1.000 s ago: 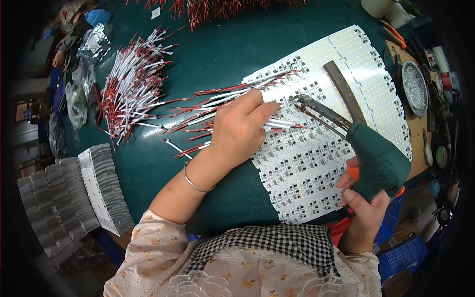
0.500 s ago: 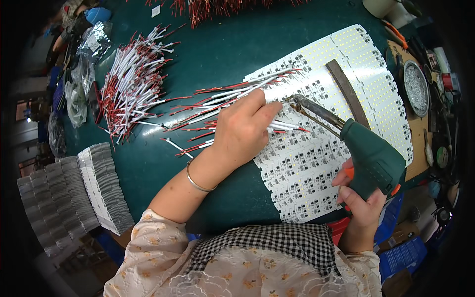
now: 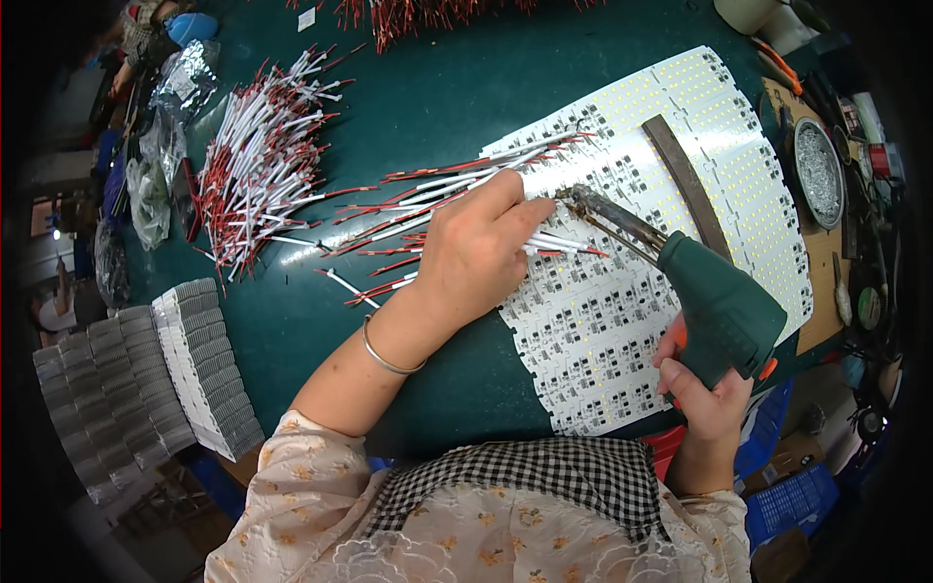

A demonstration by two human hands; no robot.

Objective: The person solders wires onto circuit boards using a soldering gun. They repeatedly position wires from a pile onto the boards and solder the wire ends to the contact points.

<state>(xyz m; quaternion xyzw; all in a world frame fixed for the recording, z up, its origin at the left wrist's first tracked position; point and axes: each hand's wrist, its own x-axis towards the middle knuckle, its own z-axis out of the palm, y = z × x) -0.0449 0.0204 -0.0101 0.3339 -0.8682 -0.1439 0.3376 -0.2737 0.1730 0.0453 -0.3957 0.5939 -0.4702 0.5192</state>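
Head view: the left hand (image 3: 474, 243) bunches its fingers over wires (image 3: 428, 199) and the circuit-board sheet (image 3: 593, 340) on the tabletop (image 3: 418, 97); I cannot tell its grip. The right hand (image 3: 708, 396) encloses the green soldering gun (image 3: 727, 301), tip beside the left fingertips.

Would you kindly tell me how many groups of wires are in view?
3: a left pile, a loose spread partly beneath the left hand, and a far pile cut off by the picture's top edge; others may be hidden.
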